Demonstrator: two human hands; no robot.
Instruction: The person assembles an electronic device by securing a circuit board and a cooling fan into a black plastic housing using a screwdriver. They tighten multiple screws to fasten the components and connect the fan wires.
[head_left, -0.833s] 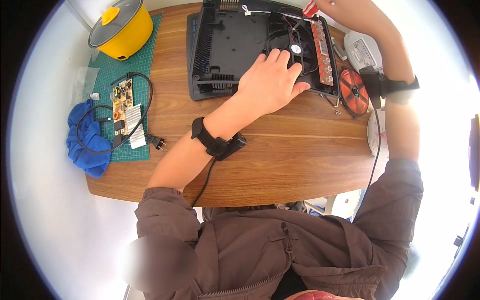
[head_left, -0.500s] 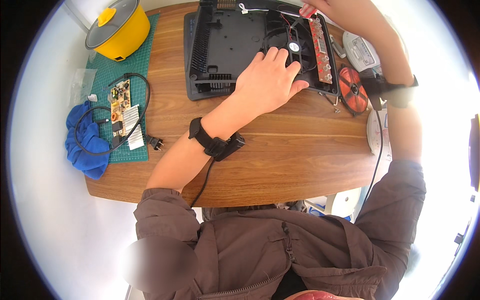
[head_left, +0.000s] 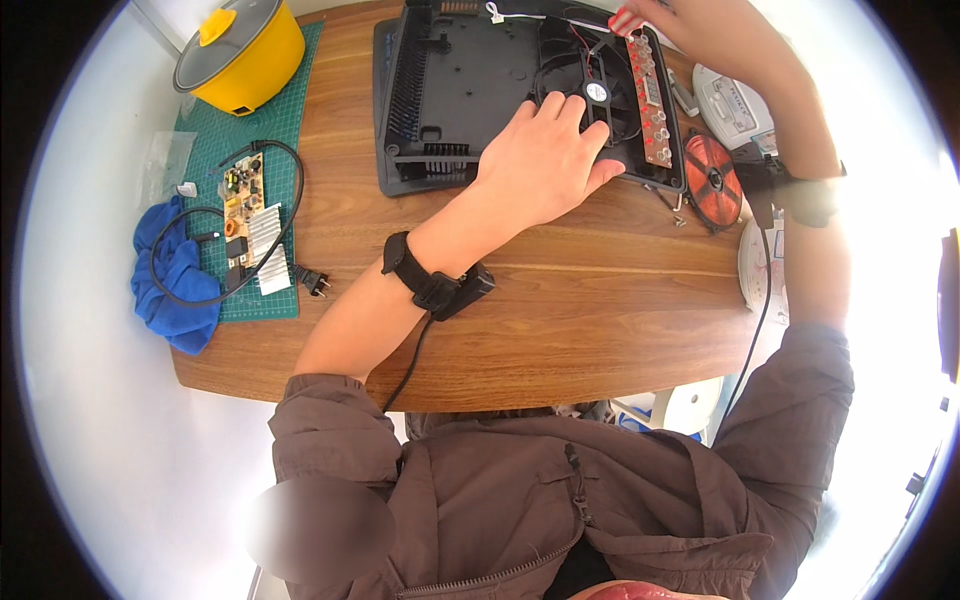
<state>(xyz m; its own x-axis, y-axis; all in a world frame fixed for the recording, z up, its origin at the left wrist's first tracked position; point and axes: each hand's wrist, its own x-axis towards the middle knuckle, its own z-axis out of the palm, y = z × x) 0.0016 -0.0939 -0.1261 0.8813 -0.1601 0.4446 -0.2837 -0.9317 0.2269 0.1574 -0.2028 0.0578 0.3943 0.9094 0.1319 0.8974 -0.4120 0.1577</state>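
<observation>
A black plastic appliance housing lies open at the far side of the table, with a round fan and a narrow button circuit board along its right side. My left hand rests palm down over the housing's near edge, its fingers apart and their tips at the fan; it grips nothing. At the far right corner my right hand is closed on a red-and-white handle, seemingly a screwdriver, by the upper end of the button board. The picture's edge and my fingers partly hide its tip.
On the left, a green cutting mat bears a yellow pot, a power circuit board with a corded plug, and a blue cloth. A copper coil disc, loose screws and a white device lie right of the housing.
The whole view has shifted slightly, so the table's things appear a little farther right. Both hands keep nearly the same places on the housing.
</observation>
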